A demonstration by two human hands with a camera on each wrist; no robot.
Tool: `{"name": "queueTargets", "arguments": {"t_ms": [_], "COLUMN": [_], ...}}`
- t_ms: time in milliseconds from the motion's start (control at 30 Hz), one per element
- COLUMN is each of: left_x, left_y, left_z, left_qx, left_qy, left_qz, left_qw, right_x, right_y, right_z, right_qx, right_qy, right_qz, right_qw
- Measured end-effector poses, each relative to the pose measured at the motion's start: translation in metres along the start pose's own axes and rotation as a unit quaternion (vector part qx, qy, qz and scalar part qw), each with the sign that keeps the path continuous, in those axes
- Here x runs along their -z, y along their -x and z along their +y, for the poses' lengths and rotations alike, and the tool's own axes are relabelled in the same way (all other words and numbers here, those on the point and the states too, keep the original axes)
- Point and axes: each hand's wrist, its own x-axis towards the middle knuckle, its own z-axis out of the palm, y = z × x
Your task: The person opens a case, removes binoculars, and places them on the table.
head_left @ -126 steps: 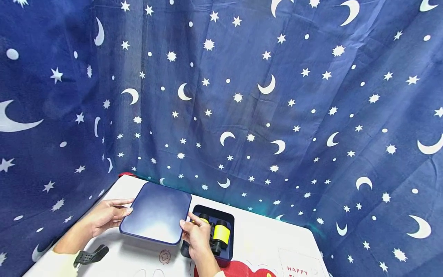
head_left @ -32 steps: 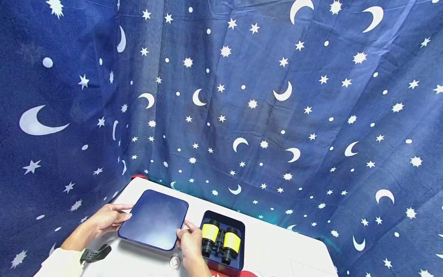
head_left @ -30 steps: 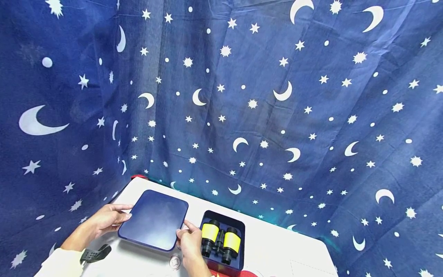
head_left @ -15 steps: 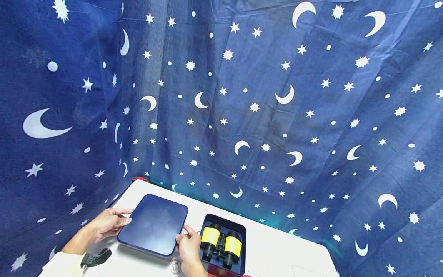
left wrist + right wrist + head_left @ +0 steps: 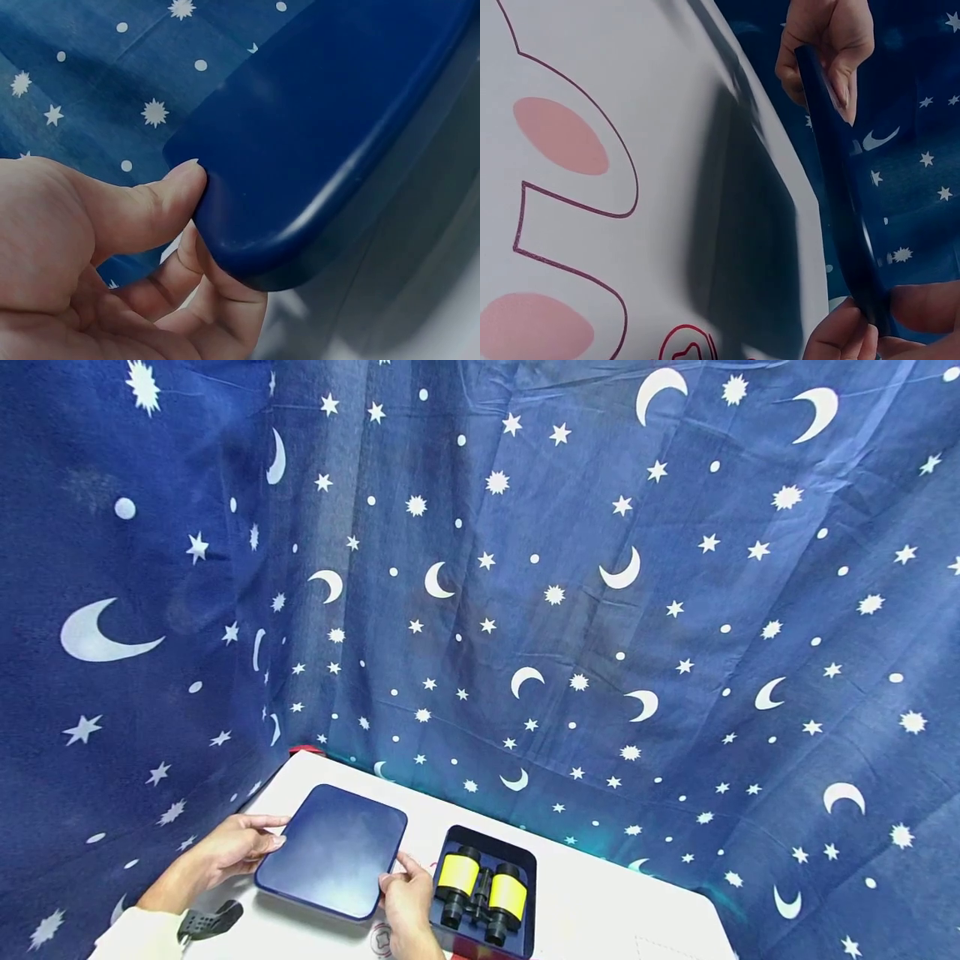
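Observation:
A dark blue square box lid [image 5: 333,852] with rounded corners is held between both hands. My left hand [image 5: 232,850] pinches its left side, the thumb [image 5: 169,199] on top and the other fingers curled underneath. On the opposite side my right hand [image 5: 408,897] grips the edge. In the right wrist view the lid [image 5: 841,180] appears edge-on, raised over the table with its shadow below. Just right of that hand, the matching dark blue box [image 5: 530,893] stands without its cover. Black binoculars with yellow barrels [image 5: 459,874] lie inside it.
The white table [image 5: 592,893] carries printed drawings, including a red round mark [image 5: 381,937]. Behind it and at the left hangs a blue curtain [image 5: 480,610] with moons and stars. A red object [image 5: 306,749] shows at the far left corner. A dark strap [image 5: 210,921] sits near the left sleeve.
Since the oldest frame, both hands have carried the lid left of the box, uncovering the binoculars fully. Over the last second the hands barely move; the head view shifts slightly.

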Motion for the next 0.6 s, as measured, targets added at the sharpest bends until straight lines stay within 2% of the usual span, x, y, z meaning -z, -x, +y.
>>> {"name": "queueTargets", "arguments": {"t_ms": [167, 400, 600], "left_x": [0.0018, 0.0035, 0.0022], "left_y": [-0.0017, -0.0034, -0.0047], "left_z": [-0.0034, -0.0081, -0.0091], "left_qx": [0.000, -0.016, -0.013], "left_qy": [-0.009, -0.010, -0.022], "left_qz": [-0.003, -0.015, 0.002], "left_qw": [1.0000, 0.9997, 0.9997], "right_x": [-0.0012, -0.0018, -0.0015], "right_y": [-0.0012, -0.0024, -0.0018], "right_z": [0.0037, 0.0084, 0.0103], "right_qx": [-0.007, -0.005, -0.001], "right_qy": [0.008, 0.001, -0.004], "right_qz": [-0.001, -0.004, -0.004], "right_qw": [0.9999, 1.0000, 1.0000]}}
